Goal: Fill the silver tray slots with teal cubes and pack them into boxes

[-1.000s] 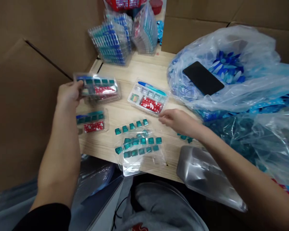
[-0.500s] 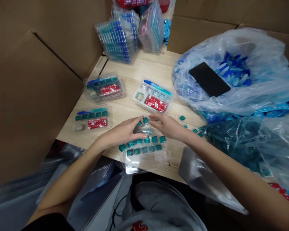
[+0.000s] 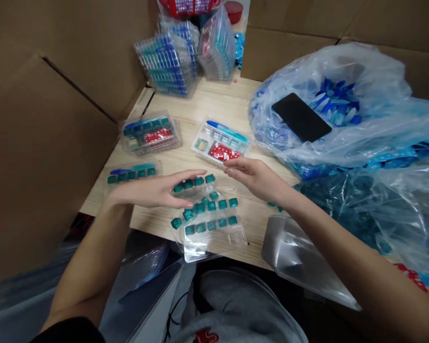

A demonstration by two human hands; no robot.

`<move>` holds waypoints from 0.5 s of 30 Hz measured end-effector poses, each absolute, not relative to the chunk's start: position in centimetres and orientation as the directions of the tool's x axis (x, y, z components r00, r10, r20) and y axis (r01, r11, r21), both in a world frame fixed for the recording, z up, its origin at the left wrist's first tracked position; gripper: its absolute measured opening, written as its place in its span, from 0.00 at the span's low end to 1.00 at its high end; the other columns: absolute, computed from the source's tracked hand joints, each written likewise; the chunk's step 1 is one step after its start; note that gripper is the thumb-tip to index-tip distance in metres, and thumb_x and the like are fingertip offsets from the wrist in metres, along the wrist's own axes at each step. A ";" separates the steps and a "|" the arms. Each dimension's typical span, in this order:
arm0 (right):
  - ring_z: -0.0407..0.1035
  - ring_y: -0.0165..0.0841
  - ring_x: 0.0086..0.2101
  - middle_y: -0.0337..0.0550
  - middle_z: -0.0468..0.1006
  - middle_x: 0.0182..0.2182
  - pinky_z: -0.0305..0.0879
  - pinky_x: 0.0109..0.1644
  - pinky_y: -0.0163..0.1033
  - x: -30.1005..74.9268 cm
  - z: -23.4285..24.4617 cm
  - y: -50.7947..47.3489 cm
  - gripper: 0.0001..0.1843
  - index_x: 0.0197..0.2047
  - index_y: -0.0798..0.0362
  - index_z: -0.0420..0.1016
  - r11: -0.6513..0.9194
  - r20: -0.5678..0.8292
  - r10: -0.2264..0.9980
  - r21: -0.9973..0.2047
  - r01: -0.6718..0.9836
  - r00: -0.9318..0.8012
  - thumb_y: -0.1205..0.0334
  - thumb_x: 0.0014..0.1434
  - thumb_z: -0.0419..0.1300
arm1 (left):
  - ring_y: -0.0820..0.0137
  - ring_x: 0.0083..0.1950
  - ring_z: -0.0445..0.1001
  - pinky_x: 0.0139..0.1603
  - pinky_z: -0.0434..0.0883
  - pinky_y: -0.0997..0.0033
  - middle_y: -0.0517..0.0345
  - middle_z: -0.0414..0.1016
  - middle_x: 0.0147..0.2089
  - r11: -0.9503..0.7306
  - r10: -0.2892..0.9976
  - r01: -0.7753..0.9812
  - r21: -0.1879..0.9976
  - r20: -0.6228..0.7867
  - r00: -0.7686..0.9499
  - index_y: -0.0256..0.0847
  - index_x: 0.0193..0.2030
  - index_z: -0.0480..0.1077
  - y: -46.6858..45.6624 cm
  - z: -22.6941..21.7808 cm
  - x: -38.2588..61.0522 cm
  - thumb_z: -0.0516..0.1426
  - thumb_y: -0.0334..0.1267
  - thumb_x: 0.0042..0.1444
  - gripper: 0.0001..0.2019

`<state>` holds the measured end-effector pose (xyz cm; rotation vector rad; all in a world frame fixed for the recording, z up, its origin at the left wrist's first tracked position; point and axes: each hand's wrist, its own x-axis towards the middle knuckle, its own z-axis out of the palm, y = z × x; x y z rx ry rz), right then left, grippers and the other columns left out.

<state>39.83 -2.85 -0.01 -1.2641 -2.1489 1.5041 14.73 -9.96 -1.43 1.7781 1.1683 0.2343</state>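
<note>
My left hand (image 3: pixel 153 189) is open, its thumb apart from its fingers, at the left end of a clear plastic tray. A row of teal gem-like squares (image 3: pixel 199 181) shows in that tray beside the fingers. Closer to me lies another clear tray (image 3: pixel 214 242) with a row of teal squares in it, and several more squares (image 3: pixel 211 206) lie loosely along its upper edge. My right hand (image 3: pixel 252 176) hovers open, fingers stretched, just below a tray (image 3: pixel 199 155) that holds a blue and turquoise stick, a red patterned packet (image 3: pixel 223 152) and a small striped piece.
Filled trays (image 3: pixel 150 136) stand at the left, with tall stacks (image 3: pixel 168 66) behind. On the right, a plastic bag (image 3: pixel 375 71) holds blue pieces, with a black phone (image 3: pixel 302 116) on it. A bag of teal pieces (image 3: pixel 343 209) lies nearer. Cardboard walls (image 3: pixel 75 57) enclose the table.
My left hand has moved left, uncovering the upper row of teal squares. My right hand has drawn away from that row toward the tray behind. The camera view has shifted slightly.
</note>
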 end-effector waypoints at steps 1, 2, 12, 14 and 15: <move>0.75 0.38 0.44 0.49 0.82 0.44 0.69 0.56 0.48 40.1 0.2 -2.8 0.11 0.46 0.57 0.78 0.082 -0.275 0.758 -0.860 0.504 -0.592 0.67 0.64 0.57 | 0.52 0.70 0.61 0.68 0.64 0.51 0.57 0.57 0.73 -0.081 0.830 0.495 0.865 -0.217 0.514 0.58 0.70 0.54 -10.0 -0.9 14.5 0.62 0.46 0.56 0.36; 0.75 0.38 0.44 0.48 0.81 0.44 0.69 0.57 0.49 40.2 0.5 -2.8 0.10 0.46 0.56 0.78 0.046 -0.282 0.757 -0.876 0.480 -0.589 0.66 0.64 0.58 | 0.52 0.69 0.63 0.66 0.66 0.50 0.60 0.60 0.71 -0.096 0.876 0.344 0.934 -0.085 0.475 0.62 0.69 0.56 -10.0 -0.5 14.6 0.62 0.44 0.56 0.35; 0.75 0.27 0.27 0.36 0.76 0.28 0.77 0.40 0.37 39.2 0.2 -0.8 0.06 0.44 0.51 0.63 -0.299 -0.304 0.884 -0.952 0.069 -0.355 0.69 0.65 0.56 | 0.59 0.63 0.71 0.61 0.71 0.53 0.56 0.73 0.59 -0.129 0.989 -0.210 0.969 0.110 -0.096 0.52 0.56 0.66 -4.3 -1.8 19.1 0.62 0.42 0.54 0.22; 0.76 0.28 0.26 0.35 0.75 0.27 0.77 0.38 0.37 39.7 -0.5 0.7 0.13 0.52 0.53 0.61 -0.162 -0.255 0.928 -0.933 0.322 -0.273 0.69 0.66 0.55 | 0.62 0.54 0.77 0.55 0.74 0.57 0.52 0.76 0.53 -0.130 0.973 -0.087 0.988 0.110 -0.202 0.46 0.52 0.69 -2.9 -3.1 18.1 0.58 0.43 0.59 0.15; 0.76 0.30 0.27 0.36 0.75 0.27 0.77 0.38 0.39 40.0 -0.8 1.4 0.17 0.57 0.54 0.58 -0.112 -0.244 0.936 -0.889 0.443 -0.253 0.69 0.66 0.55 | 0.64 0.49 0.78 0.52 0.76 0.59 0.52 0.78 0.50 -0.117 0.965 0.019 0.993 0.119 -0.235 0.43 0.51 0.70 -2.3 -3.7 17.6 0.57 0.41 0.60 0.13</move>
